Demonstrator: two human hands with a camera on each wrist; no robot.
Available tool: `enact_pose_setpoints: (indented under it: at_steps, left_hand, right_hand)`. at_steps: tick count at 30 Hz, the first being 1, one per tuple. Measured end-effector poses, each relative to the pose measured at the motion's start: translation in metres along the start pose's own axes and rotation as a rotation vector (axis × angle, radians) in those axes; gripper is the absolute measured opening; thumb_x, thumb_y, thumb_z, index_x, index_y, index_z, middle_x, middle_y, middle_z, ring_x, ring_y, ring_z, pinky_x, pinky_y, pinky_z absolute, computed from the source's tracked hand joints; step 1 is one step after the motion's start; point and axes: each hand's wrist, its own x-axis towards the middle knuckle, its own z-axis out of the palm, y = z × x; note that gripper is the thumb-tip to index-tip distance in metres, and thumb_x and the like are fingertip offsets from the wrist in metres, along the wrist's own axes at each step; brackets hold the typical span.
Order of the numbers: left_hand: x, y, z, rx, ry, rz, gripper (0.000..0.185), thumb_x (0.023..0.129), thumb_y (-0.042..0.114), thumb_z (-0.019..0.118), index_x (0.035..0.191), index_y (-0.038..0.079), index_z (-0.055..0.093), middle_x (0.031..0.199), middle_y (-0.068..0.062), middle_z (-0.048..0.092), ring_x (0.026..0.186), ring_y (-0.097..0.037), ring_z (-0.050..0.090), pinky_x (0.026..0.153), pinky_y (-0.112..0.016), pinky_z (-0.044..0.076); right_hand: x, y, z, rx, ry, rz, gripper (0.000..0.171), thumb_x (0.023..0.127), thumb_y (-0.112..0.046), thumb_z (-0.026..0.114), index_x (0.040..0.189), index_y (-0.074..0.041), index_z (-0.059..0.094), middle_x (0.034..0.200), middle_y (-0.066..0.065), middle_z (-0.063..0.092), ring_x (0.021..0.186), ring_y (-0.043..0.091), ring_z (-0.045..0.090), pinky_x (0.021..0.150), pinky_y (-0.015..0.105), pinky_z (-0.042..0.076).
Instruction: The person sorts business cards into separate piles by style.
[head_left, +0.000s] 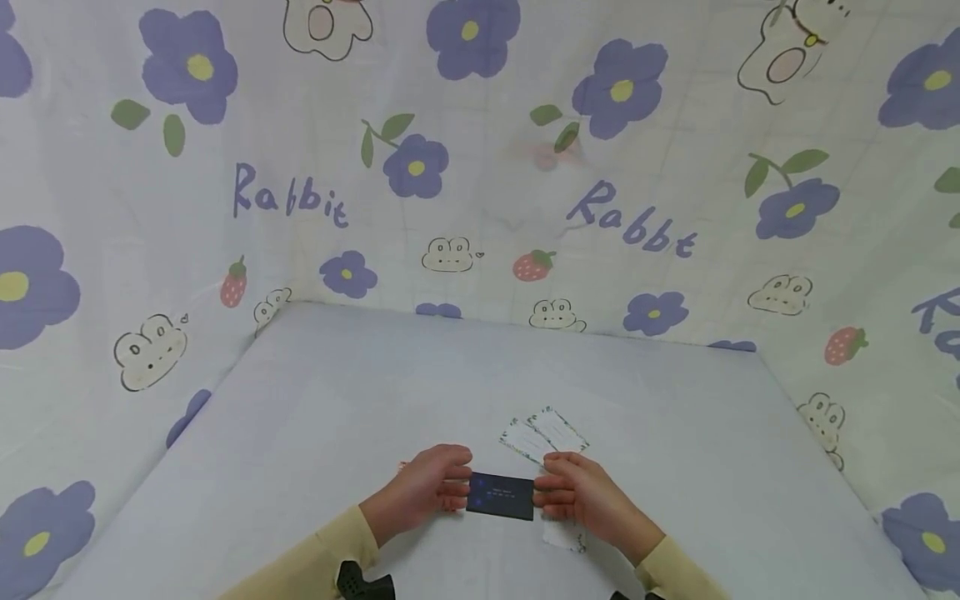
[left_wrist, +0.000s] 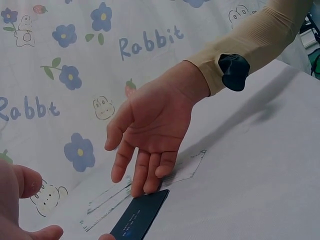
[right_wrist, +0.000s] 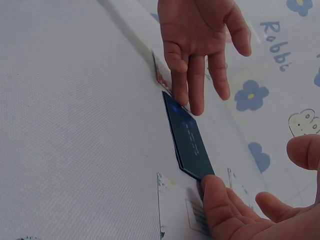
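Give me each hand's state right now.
Left hand: open, touching the left end of the dark blue card.
Right hand: open, touching the card's right end.

Read "Rabbit" in purple handwritten letters on the left part of the flowered cloth (head_left: pixel 495 208), in the head view. Farther right on the same cloth, read "Rabbt", slanting downward and spelled without an i. At the far right edge, caught only pieces of further purple lettering, cut off by the frame. In the left wrist view, found "Rabbit" again near the top and "Rabbt" by the left edge. In the right wrist view, saw similar lettering turned sideways, ending unclear. Could not decipher the small pale lines on the dark card (head_left: pixel 500 497) or the faint print on the white card (right_wrist: pixel 175 212).
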Motion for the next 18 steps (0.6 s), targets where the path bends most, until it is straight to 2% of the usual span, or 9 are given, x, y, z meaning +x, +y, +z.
enact_pose_setpoints:
  at_steps: [10, 18]
  left_hand:
    - [-0.0012, 0.0024, 0.0033, 0.01, -0.023, -0.003, 0.056, 0.105, 0.028, 0.05, 0.148, -0.006, 0.038, 0.146, -0.033, 0.047, 0.108, -0.029, 0.057, 0.08, -0.03, 0.057]
    - [0.0002, 0.0026, 0.0027, 0.025, -0.023, -0.009, 0.056, 0.105, 0.029, 0.049, 0.149, -0.005, 0.037, 0.149, -0.032, 0.046, 0.116, -0.034, 0.057, 0.083, -0.033, 0.057]
  right_hand:
    - [-0.0004, -0.0008, -0.0004, -0.016, 0.031, 0.015, 0.049, 0.107, -0.028, 0.048, 0.144, 0.003, 0.036, 0.102, 0.008, 0.073, 0.084, 0.017, 0.073, 0.074, 0.03, 0.061]
    - [-0.0012, -0.0008, -0.0006, -0.026, 0.024, 0.0, 0.052, 0.106, -0.029, 0.049, 0.144, 0.004, 0.035, 0.108, 0.012, 0.072, 0.084, 0.016, 0.073, 0.075, 0.031, 0.061]
